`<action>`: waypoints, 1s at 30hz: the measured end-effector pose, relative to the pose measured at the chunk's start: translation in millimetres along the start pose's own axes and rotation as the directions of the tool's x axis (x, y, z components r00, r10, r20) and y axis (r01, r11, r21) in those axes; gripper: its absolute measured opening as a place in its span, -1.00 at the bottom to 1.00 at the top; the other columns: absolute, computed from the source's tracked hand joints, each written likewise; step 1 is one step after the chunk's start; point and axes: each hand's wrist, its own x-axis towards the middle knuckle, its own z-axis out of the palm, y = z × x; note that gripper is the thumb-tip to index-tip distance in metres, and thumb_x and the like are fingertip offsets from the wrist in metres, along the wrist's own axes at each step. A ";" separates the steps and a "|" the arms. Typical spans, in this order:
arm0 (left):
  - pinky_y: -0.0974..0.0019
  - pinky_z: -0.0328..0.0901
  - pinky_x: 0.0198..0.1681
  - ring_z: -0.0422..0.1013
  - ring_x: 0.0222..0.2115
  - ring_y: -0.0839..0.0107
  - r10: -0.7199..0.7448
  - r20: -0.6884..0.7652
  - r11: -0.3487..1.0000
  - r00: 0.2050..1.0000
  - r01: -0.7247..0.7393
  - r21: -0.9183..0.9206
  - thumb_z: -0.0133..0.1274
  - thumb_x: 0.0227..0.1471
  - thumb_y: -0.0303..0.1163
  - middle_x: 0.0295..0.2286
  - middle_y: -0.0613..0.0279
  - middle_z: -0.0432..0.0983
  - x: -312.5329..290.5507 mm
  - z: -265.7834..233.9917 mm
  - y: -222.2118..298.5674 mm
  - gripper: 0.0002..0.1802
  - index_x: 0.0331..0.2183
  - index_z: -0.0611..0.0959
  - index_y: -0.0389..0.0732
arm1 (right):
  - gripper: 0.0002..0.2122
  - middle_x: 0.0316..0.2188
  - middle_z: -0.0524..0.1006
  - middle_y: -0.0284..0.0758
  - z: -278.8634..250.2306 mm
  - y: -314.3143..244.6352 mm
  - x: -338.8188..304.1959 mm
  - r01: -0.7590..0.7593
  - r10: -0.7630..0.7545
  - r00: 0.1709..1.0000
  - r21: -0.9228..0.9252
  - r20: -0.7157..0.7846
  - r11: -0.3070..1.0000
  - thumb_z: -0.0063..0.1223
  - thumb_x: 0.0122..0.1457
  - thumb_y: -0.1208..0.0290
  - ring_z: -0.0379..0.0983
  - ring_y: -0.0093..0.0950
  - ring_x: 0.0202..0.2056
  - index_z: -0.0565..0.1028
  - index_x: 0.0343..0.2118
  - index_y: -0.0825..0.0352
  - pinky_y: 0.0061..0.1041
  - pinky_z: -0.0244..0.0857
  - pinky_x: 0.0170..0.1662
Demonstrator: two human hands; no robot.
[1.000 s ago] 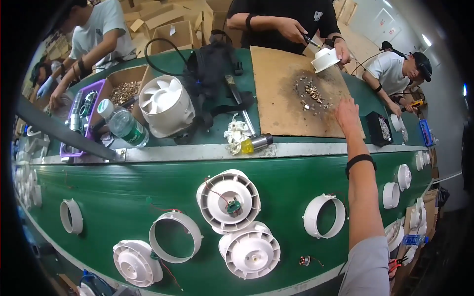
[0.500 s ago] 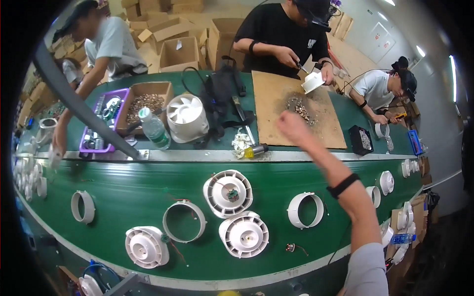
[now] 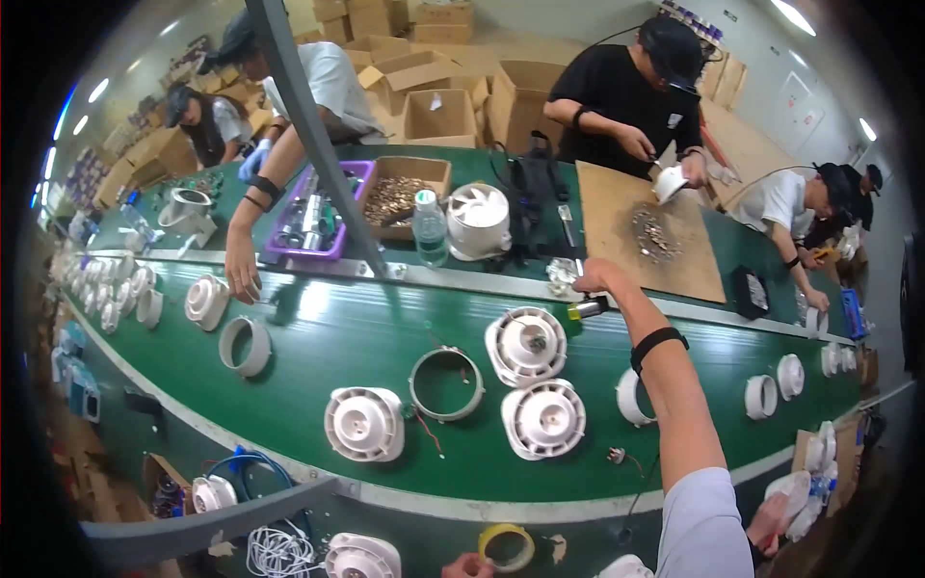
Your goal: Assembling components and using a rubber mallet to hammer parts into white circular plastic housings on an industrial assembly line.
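My right hand (image 3: 601,276) reaches across the green conveyor belt to its far rail. Its fingers are closed, and what they hold, if anything, is hidden. Just below it lies a yellow-and-black tool handle (image 3: 588,308), with a crumpled white cloth (image 3: 563,274) on the left. At the bottom edge my left hand (image 3: 466,566) shows only in part, fingers curled beside a roll of yellow tape (image 3: 507,547); whether it grips anything is unclear. Between my arms and the rail lie white fan housings (image 3: 543,418), a white ring (image 3: 446,383) and a small wired part (image 3: 617,455).
Across the belt a co-worker in black holds a white part (image 3: 669,183) over a cardboard sheet (image 3: 617,207) with a pile of screws (image 3: 655,234). Another's hand (image 3: 243,270) hangs over the belt. A water bottle (image 3: 430,229) and a purple tray (image 3: 335,243) stand beyond the rail.
The view has turned left, so things sit further right. My right hand has drawn back from the screw pile to the rail. My left hand has come into view by the tape.
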 end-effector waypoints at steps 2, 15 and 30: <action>0.42 0.34 -0.54 0.47 -0.61 0.50 -0.008 -0.003 0.999 1.000 0.007 -0.037 0.07 -0.02 -0.47 -0.62 0.18 0.55 -0.4 -0.6 7.3 -0.82 -0.38 0.59 -0.41 | -0.64 -0.40 0.58 -0.13 -5.9 -9.9 -34.9 -0.006 0.005 1.000 0.040 0.018 0.999 0.09 -0.15 0.12 0.50 -0.26 -0.41 0.59 -0.41 0.36 -0.32 0.36 -0.33; 0.46 0.29 -0.56 0.37 -0.64 0.57 0.051 0.135 0.987 0.990 -0.029 -0.159 0.06 0.11 -0.36 -0.65 0.25 0.48 14.8 14.7 -21.1 -0.75 -0.48 0.54 -0.37 | -0.78 -0.51 0.52 -0.56 -28.8 57.9 -289.4 -0.204 -0.065 0.940 0.706 0.334 0.678 0.15 0.05 0.12 0.38 -0.70 -0.58 0.54 -0.40 0.15 -0.62 0.25 -0.54; 0.42 0.36 -0.50 0.46 -0.65 0.49 0.078 0.239 0.931 0.968 -0.157 0.330 0.22 -0.08 -0.28 -0.67 0.12 0.54 -70.7 -153.1 -71.7 -0.67 -0.48 0.60 -0.42 | -0.76 -0.66 0.47 -0.40 269.2 -144.2 -563.5 -0.116 0.058 0.993 0.925 0.102 0.361 0.06 0.12 0.37 0.40 -0.66 -0.59 0.47 -0.53 0.47 -0.56 0.28 -0.52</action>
